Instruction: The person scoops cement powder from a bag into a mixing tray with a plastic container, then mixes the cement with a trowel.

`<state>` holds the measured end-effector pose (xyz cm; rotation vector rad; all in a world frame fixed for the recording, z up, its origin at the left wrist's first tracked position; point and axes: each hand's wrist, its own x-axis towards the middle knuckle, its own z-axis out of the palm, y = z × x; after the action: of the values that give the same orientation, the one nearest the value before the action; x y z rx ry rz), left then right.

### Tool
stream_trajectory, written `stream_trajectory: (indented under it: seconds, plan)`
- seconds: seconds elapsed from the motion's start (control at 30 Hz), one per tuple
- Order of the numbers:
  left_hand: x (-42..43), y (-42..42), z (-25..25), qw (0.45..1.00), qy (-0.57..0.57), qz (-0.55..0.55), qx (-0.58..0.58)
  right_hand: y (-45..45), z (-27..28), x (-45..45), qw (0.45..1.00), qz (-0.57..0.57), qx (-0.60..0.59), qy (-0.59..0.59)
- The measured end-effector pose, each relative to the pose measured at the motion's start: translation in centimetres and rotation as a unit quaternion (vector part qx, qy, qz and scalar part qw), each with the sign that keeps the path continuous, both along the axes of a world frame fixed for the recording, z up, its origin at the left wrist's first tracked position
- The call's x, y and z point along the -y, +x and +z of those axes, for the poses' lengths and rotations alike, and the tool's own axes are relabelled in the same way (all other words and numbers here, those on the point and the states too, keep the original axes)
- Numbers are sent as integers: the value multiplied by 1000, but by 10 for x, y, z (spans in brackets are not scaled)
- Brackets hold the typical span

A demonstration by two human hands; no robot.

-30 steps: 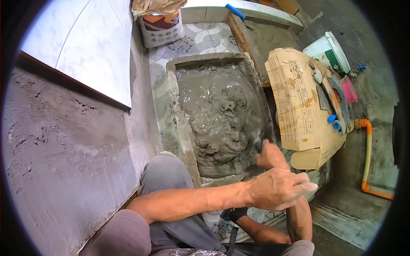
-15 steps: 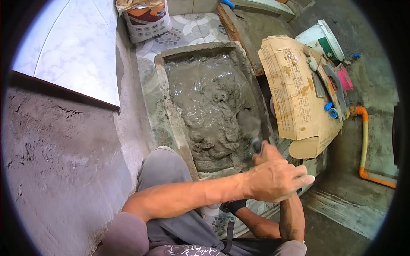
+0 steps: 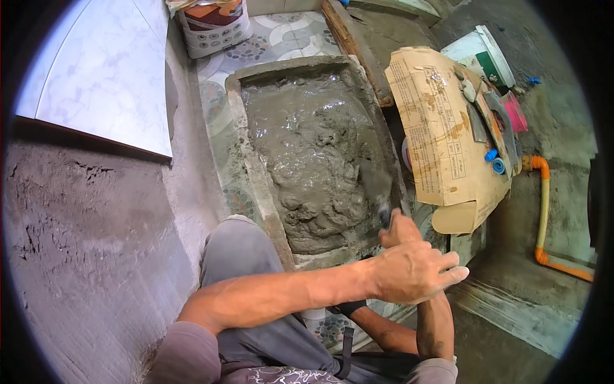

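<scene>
My right hand point(image 3: 402, 228) is closed round the dark handle of a trowel point(image 3: 376, 181). The blade, smeared grey and a little blurred, lies in wet mortar point(image 3: 313, 153) near the right wall of a rectangular mixing trough point(image 3: 259, 182). Crossing from the left, my left arm passes over my right wrist. My left hand point(image 3: 416, 272) hovers over or rests on that wrist; I cannot tell which. Its fingers are curled, with light residue on a fingertip, and its palm is hidden. The mortar is smooth and watery at the far end, lumpy nearer me.
Right of the trough, a cardboard sheet point(image 3: 435, 141) carries tools and blue fittings point(image 3: 497, 165). Behind it are a white bucket point(image 3: 480, 54) and a pink container point(image 3: 513, 112). An orange-jointed pipe point(image 3: 544, 211) runs along the right. A bag point(image 3: 217, 29) stands at the back left, by a plastered wall point(image 3: 89, 243).
The view has shifted slightly. Both hands keep nearly the same pose, and the trowel blade stays in the mortar near the trough's right wall.
</scene>
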<state>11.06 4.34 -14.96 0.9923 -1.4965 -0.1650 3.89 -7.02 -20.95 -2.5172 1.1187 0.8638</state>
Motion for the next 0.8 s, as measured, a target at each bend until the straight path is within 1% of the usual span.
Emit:
stream_trajectory:
  seconds: [0.03,0.1,0.17,0.2,0.23,0.27,0.33,0.37,0.43,0.5,0.53,0.6,0.67,0.7,0.73,0.8]
  plan:
    - [-1,-1,2,1000,-16,2,-10,6,-10,4,999,-10,22,-26]
    - [-7,5,8,1000,8,-3,19,15,-52,13,994,-31,68,-81]
    - [-9,2,14,999,17,-10,32,19,-103,-2,997,-67,24,-31]
    - [-9,-1,14,999,14,-14,34,14,-102,-22,998,-51,46,7]
    - [-9,-1,13,999,12,-13,36,6,-99,-34,995,-60,72,38]
    - [-9,-1,11,999,1,-17,27,-8,-90,-36,995,-61,39,62]
    - [-6,-4,9,999,-23,-31,3,-36,-49,-39,996,-21,-23,79]
    - [-6,-6,9,999,-17,-34,6,-45,-29,-41,995,-14,-50,86]
    - [-8,-6,7,999,0,-38,16,-54,-2,-46,993,-63,-75,62]
    - [-13,-7,13,999,-2,-31,26,-49,-1,-56,986,-155,-67,-2]
    - [-16,-10,16,999,-1,-22,31,-45,-12,-65,978,-200,-54,-29]
    - [-21,-16,21,999,-9,-20,38,-43,-41,-82,966,-255,-12,-33]
    - [-23,-24,23,998,-25,-35,44,-45,-73,-99,961,-267,52,43]
    - [-25,-28,24,998,-22,-35,37,-36,-74,-113,954,-289,51,66]
    - [-28,-33,27,999,-19,-36,29,-47,-103,-119,942,-310,83,102]
    - [-33,-36,29,998,-13,-47,27,-64,-140,-135,905,-358,142,182]
